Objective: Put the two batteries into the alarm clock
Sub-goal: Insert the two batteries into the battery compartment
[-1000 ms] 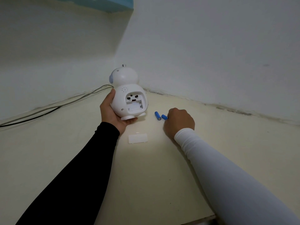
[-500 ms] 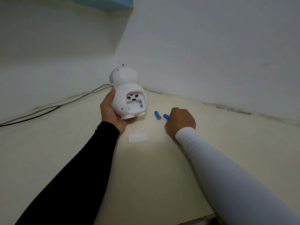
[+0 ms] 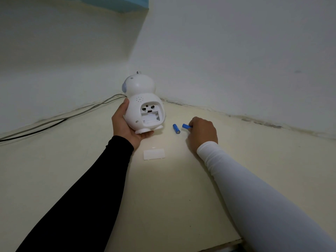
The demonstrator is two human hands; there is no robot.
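Right hand (image 3: 202,132) hides most of one battery (image 3: 185,126).

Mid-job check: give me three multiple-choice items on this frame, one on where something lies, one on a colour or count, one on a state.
1. Where is the detached battery cover?
A. Fitted on the clock
B. On the table, nearer the camera than the clock
C. In the right hand

2. How many blue batteries show?
A. One
B. Two
C. Three

3. The clock's battery compartment is:
A. Open and empty
B. Open with one battery in
C. Closed

Answers:
1 B, it lies flat between the two forearms.
2 B, the loose battery lies on the table and the pinched battery is at the right hand.
3 A, bare slots face the camera while the left hand steadies the alarm clock.
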